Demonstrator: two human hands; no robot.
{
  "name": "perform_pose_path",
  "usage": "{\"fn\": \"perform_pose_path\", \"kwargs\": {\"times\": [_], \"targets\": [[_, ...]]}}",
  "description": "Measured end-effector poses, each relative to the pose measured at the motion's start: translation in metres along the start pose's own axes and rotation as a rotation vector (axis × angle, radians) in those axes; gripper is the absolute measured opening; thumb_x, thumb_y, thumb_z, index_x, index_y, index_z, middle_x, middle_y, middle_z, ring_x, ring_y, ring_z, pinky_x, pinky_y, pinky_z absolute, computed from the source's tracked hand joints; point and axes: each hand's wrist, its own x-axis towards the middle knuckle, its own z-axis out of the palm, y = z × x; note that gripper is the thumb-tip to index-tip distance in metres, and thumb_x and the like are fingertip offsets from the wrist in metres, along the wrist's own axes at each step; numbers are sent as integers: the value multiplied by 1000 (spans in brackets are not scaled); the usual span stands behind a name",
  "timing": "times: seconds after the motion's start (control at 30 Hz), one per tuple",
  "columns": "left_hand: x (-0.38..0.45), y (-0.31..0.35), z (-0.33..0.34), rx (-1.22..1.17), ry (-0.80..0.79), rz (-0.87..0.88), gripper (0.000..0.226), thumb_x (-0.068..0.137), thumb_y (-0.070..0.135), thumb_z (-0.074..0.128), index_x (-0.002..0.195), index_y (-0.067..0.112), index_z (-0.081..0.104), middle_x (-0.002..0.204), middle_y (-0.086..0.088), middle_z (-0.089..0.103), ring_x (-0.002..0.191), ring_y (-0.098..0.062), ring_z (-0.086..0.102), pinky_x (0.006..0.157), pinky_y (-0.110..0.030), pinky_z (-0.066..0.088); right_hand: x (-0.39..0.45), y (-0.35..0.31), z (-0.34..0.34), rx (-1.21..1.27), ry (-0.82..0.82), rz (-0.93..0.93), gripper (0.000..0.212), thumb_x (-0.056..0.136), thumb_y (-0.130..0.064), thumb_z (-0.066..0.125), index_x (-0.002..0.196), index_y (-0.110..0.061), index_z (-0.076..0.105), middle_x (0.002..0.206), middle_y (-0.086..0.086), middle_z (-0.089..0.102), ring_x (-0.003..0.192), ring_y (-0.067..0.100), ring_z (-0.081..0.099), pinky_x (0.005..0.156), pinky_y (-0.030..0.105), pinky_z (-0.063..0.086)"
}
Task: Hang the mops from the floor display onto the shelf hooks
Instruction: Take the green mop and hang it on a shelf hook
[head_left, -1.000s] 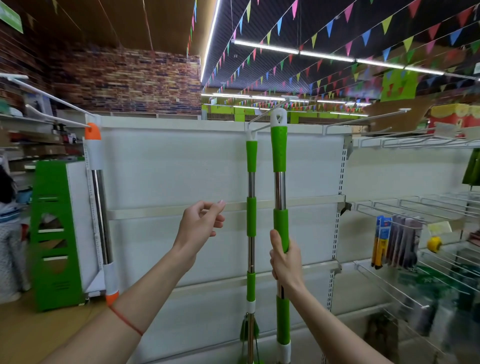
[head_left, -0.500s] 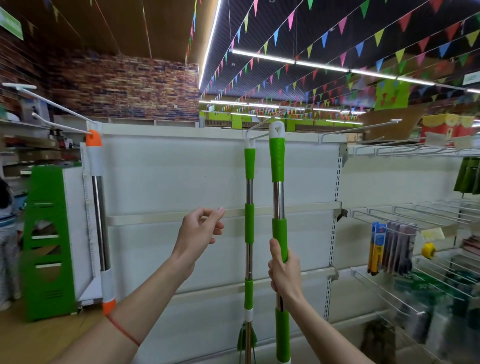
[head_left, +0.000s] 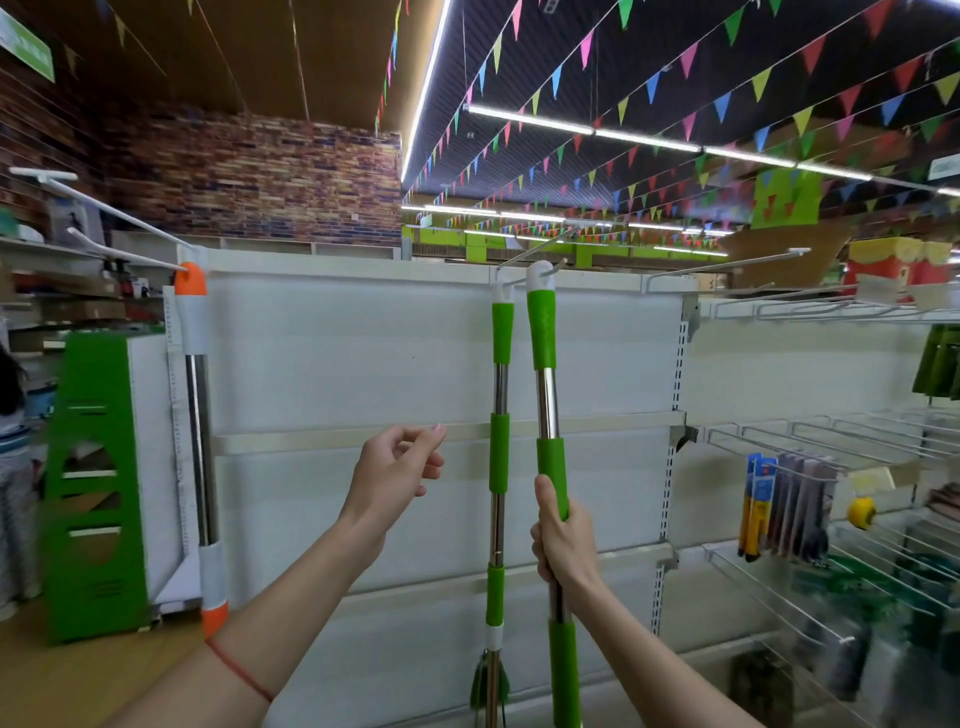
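Two green-and-steel mop handles stand upright before the white shelf back panel (head_left: 337, 353). My right hand (head_left: 563, 540) grips the nearer mop (head_left: 543, 332) at its middle green sleeve; its white cap sits at the metal hook (head_left: 535, 249) on top of the shelf. The second green mop (head_left: 500, 452) hangs from the same hook just behind and to the left. My left hand (head_left: 395, 473) hovers left of both handles, fingers loosely curled, holding nothing. An orange-tipped mop (head_left: 200, 441) hangs at the shelf's left edge.
Long hooks (head_left: 104, 208) jut out at the upper left and a bare hook (head_left: 727, 265) at the upper right. Wire racks (head_left: 831, 441) with packaged goods fill the right. A green stand (head_left: 93, 488) and part of a person are at far left.
The view has tilted slightly upward, so the shelf sits lower in frame. The held mop's cap has come closer to the hook. My left hand stays near the same spot.
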Motion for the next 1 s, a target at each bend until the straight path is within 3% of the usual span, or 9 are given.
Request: {"fn": "perform_pose_path", "kwargs": {"times": [0.4,0.6,0.7,0.8,1.0], "targets": [[22,-11,7,16,2,-3,24,98,39,66,95,16,69,90,-6,74,86,-20,71,78,-37,55,54,28,17,-53,-18,-5,53,93,-69,54,75,-21,40,60,5,36,42,17,32,42,30,29],[34,-30,9,33,6,-39,24,97,40,66,92,17,69,88,-4,74,84,-19,71,78,-37,55,87,46,31,-114,3,-46,56,87,-77,51,72,-22,46,61,5,41,52,20,40,56,41,37],[42,-40,7,46,14,-60,25,97,41,66,93,16,69,87,-4,74,84,-18,71,78,-36,55,102,53,38,-133,-8,-53,54,95,-67,49,74,-18,50,54,0,42,50,21,43,54,40,38],[47,-48,2,53,26,-81,28,97,40,66,98,12,70,87,-3,74,84,-18,71,78,-37,55,116,57,45,-150,3,-55,49,103,-53,49,74,-13,53,52,-4,43,44,13,43,47,29,37],[53,-57,-11,66,57,-103,25,98,35,66,100,10,70,85,-4,72,81,-18,70,74,-34,53,135,66,57,-185,12,-72,48,103,-53,47,71,-18,46,56,1,43,48,19,44,50,30,35]]}}
